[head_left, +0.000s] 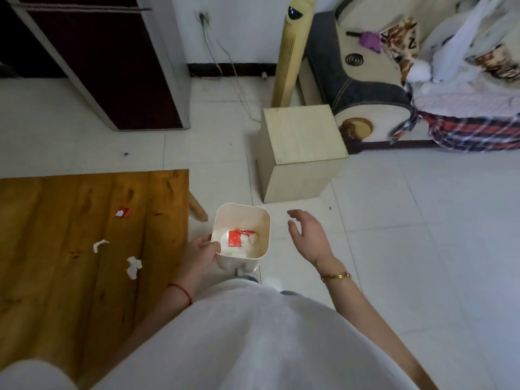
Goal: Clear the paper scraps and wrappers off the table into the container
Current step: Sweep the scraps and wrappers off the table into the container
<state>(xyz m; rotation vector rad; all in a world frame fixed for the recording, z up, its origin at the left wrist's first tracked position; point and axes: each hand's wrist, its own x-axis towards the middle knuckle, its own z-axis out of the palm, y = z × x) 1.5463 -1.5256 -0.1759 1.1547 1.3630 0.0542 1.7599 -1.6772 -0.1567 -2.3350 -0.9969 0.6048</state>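
My left hand (200, 253) grips the near left rim of a cream square container (263, 220), held just off the right edge of the wooden table (56, 277). Inside the container lie a red wrapper (235, 239) and white paper. My right hand (306, 237) hovers open to the right of the container, holding nothing. On the table rest a red and white wrapper (123, 211), a white paper scrap (100, 245), a larger crumpled white scrap (133, 266) and a small reddish bit (74, 252).
A pale wooden box (302, 152) stands on the tiled floor beyond the container. Behind it rise a yellow tower fan (292, 52) and a sofa (365, 88) piled with cloth. A dark cabinet (107, 60) stands at the back left.
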